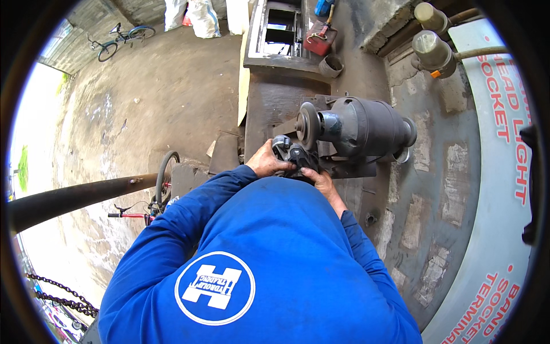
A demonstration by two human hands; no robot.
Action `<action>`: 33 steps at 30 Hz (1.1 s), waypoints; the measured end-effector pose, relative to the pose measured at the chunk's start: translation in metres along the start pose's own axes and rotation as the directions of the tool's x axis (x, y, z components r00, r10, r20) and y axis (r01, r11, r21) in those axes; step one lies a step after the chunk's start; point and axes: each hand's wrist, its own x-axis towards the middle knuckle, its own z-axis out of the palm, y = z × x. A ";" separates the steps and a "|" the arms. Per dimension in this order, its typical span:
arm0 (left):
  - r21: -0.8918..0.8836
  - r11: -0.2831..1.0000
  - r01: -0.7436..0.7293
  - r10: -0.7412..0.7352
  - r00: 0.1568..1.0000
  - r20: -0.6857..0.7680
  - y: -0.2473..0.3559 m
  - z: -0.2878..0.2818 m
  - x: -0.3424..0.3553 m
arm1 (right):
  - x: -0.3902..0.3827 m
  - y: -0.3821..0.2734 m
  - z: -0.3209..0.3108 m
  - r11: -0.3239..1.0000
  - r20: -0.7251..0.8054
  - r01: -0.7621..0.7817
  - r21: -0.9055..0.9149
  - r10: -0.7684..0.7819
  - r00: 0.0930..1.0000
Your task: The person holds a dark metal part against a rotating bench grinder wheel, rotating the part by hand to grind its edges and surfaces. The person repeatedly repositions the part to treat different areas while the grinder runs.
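Okay, dark metal part [299,153] is right by the near side of the bench grinder's [369,129] left wheel [309,126]; contact unclear. Both hands grip it: left hand [268,162] on its left flank, right hand [322,182] lower right, fingertips partly hidden. Probably dense, rigid, maybe greasy. Best hold: outer body, fingers clear of wheel.
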 end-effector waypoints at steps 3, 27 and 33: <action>-0.028 1.000 -0.009 0.009 1.000 -0.021 0.002 -0.006 -0.008 | 0.003 0.002 0.003 0.999 0.014 -0.033 -0.017 0.033 0.999; 0.053 0.996 -0.077 0.076 0.997 0.007 0.027 0.002 -0.015 | -0.013 0.013 -0.010 0.998 -0.017 0.056 0.027 -0.055 0.998; 0.055 0.998 -0.020 0.022 1.000 -0.022 0.018 -0.004 -0.020 | -0.006 0.017 -0.004 0.999 0.028 0.018 0.031 -0.019 0.999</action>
